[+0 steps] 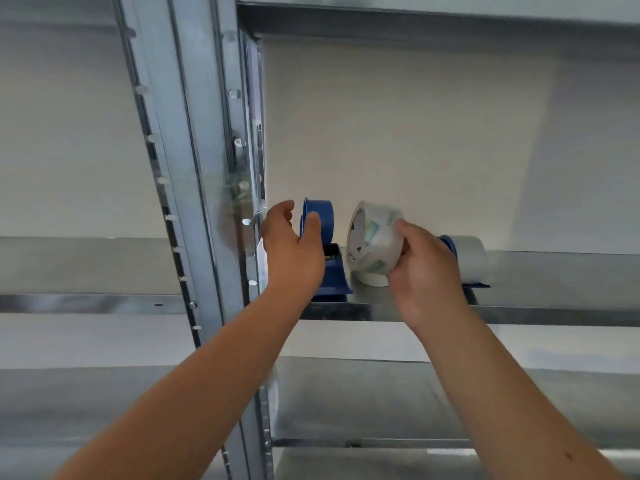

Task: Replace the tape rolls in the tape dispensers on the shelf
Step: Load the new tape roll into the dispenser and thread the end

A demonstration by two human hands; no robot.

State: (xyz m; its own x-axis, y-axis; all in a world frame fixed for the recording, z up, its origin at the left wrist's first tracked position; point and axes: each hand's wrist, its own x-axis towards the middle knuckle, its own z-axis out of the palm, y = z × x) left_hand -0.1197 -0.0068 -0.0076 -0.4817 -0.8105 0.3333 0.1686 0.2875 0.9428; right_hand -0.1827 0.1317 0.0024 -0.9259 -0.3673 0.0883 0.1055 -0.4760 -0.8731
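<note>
A blue tape dispenser (323,230) stands on the metal shelf (554,271) near the upright post, its blue wheel bare. My left hand (292,249) is right beside it, fingers apart and curved around the wheel, holding nothing that I can see. My right hand (424,263) grips a wrapped clear tape roll (374,237), tilted, just to the right of the dispenser. Under that roll a white roll (374,279) rests on the shelf, mostly hidden. A second blue dispenser (465,259), loaded with a whitish roll, stands behind my right hand.
A galvanised upright post (207,188) with slots rises just left of my left hand. Another shelf (415,12) runs overhead and a lower shelf (415,407) lies below. A pale wall is behind.
</note>
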